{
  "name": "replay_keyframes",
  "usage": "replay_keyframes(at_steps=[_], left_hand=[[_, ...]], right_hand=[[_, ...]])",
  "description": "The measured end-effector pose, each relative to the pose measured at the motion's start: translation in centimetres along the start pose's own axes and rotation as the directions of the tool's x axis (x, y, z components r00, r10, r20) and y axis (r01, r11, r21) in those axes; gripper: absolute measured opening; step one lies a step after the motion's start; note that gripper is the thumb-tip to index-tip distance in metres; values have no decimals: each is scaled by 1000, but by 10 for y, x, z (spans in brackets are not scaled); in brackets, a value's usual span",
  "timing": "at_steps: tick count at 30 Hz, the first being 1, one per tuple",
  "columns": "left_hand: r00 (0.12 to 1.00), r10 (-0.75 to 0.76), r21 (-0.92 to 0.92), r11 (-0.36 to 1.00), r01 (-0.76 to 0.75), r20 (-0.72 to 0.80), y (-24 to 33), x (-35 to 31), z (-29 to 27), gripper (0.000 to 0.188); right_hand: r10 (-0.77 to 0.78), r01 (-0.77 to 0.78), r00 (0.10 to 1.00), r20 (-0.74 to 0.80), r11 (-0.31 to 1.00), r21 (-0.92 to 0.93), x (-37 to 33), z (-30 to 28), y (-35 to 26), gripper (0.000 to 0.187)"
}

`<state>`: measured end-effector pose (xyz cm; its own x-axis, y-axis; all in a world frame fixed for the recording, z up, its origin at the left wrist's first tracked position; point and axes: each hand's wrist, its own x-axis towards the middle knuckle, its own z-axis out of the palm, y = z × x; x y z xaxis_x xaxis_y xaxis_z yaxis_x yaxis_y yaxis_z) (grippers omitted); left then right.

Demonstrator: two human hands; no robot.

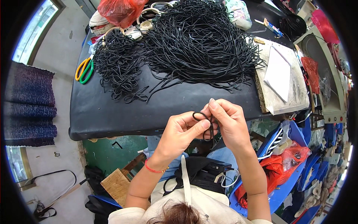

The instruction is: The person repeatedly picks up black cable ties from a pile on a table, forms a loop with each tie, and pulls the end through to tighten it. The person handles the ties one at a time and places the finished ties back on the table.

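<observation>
Just off the near edge of the black padded table, both my hands meet around a thin black cord bent into loops. My left hand pinches the loops between thumb and fingers. On the cord's other side, my right hand has its thumb and fingertips pressed together on it. The fingers partly hide where the cord crosses itself. Beyond them lies a big heap of loose black cords. To its left is a smaller pile of looped, knotted black cords.
Scissors with yellow and green handles lie at the table's left edge. A worn board with white paper sits at the right. A red plastic bag stands at the back left. A blue bin holds red bags below right.
</observation>
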<state>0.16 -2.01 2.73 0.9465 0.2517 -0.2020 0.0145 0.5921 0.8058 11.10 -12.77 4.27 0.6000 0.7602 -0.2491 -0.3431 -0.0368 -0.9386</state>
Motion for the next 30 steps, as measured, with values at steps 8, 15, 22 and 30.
replay_keyframes(at_steps=[8, 15, 22, 30], left_hand=[[934, 141, -262, 937, -233, -329, -17, 11, 2, 16], [958, 166, -50, 982, -183, -232, -18, 5, 3, 15], [960, 162, 69, 986, -150, -230, -15, 2, 4, 13], [974, 90, 84, 994, -74, -207, -15, 2, -2, 14]], right_hand=[[-35, 35, 999, -40, 999, -10, -8, -2, 12, 30], [-214, 195, 967, -137, 970, -143, -14, 2, 13, 15], [-214, 192, 975, -53, 944, -268, -16, -6, 18, 13], [-55, 62, 998, 44, 980, -192, -12, -13, 7, 15]])
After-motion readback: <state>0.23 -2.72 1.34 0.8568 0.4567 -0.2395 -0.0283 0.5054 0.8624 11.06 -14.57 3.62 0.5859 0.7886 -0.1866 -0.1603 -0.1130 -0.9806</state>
